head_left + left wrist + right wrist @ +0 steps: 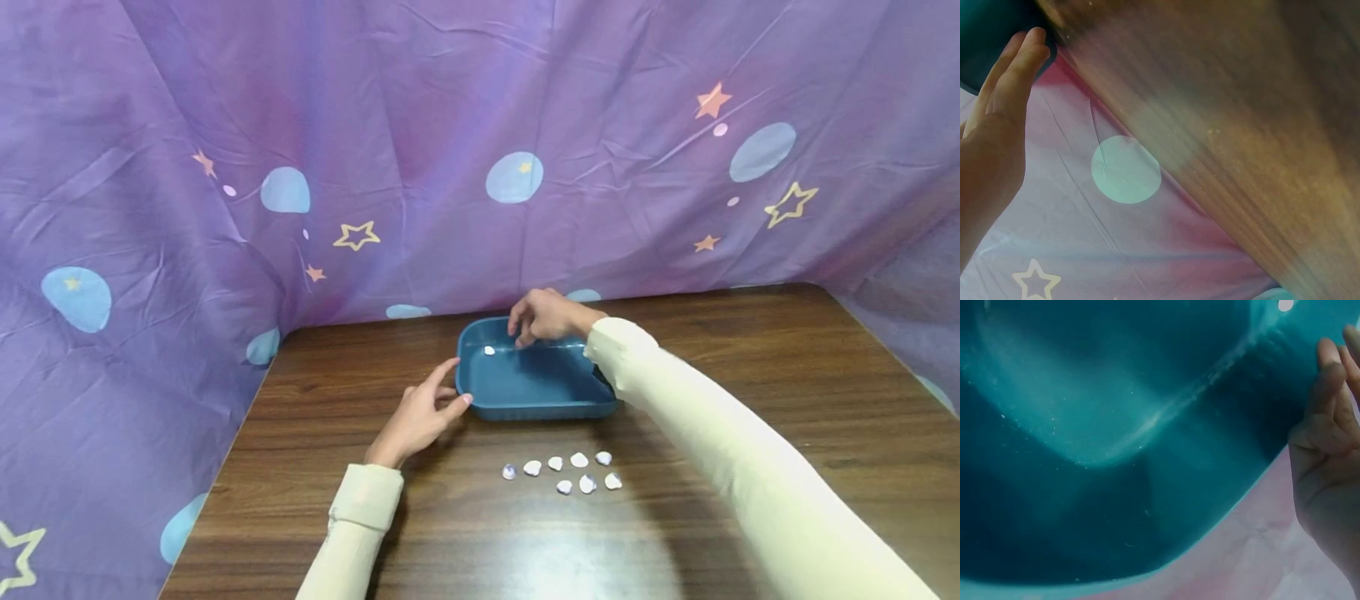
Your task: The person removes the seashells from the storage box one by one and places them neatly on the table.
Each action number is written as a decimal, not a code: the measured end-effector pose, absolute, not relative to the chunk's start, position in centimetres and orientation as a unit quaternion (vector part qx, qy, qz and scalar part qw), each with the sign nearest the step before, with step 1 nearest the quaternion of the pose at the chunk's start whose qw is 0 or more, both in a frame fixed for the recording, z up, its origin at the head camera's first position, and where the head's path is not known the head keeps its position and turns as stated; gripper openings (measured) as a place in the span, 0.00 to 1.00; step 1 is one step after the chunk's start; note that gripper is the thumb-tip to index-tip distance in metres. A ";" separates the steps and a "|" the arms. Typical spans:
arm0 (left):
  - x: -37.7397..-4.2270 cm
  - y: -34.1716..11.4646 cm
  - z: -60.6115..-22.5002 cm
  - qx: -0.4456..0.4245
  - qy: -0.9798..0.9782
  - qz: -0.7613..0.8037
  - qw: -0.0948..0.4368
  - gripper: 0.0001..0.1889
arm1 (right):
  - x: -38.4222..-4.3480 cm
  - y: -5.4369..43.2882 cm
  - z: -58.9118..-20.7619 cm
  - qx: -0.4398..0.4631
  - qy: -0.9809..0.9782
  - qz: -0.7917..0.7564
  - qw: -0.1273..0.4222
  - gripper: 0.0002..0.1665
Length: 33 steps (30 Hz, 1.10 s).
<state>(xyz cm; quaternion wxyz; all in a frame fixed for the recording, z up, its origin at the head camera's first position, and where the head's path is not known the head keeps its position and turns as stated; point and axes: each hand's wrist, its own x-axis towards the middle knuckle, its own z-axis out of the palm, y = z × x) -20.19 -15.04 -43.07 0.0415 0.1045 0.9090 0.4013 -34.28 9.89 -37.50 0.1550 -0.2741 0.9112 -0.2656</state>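
Note:
A blue rectangular tray (540,411) sits on the wooden table, with one small white shell-like piece (489,351) inside near its far left corner. At the tray's left end, my left hand (417,417) touches the rim with thumb and fingers spread along it. My right hand (550,317) hangs over the tray's far side, fingers bent loosely downward. In the right wrist view, nothing shows between the thumb and fingers of the right hand (1329,444), and the white piece (1285,305) lies beyond the fingertips. The left wrist view has the left fingers (1013,78) against the tray (985,31).
Several small white and bluish shell-like pieces (579,460) lie in two rows on the table (337,392), in front of the tray. A purple cloth (420,108) with stars and dots hangs behind the table and down its sides.

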 end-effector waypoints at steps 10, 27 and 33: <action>-20.4 -15.1 -43.0 0.110 0.909 0.399 0.038 0.35 | -34.9 8.4 -37.7 -0.259 0.912 -0.249 0.201 0.19; -20.3 -15.1 -42.9 0.113 0.907 0.405 0.039 0.35 | -34.9 6.2 -39.2 -0.221 0.925 -0.180 0.253 0.25; -20.2 -15.0 -42.9 0.111 0.906 0.406 0.042 0.35 | -35.0 5.8 -39.5 -0.205 0.916 -0.175 0.296 0.27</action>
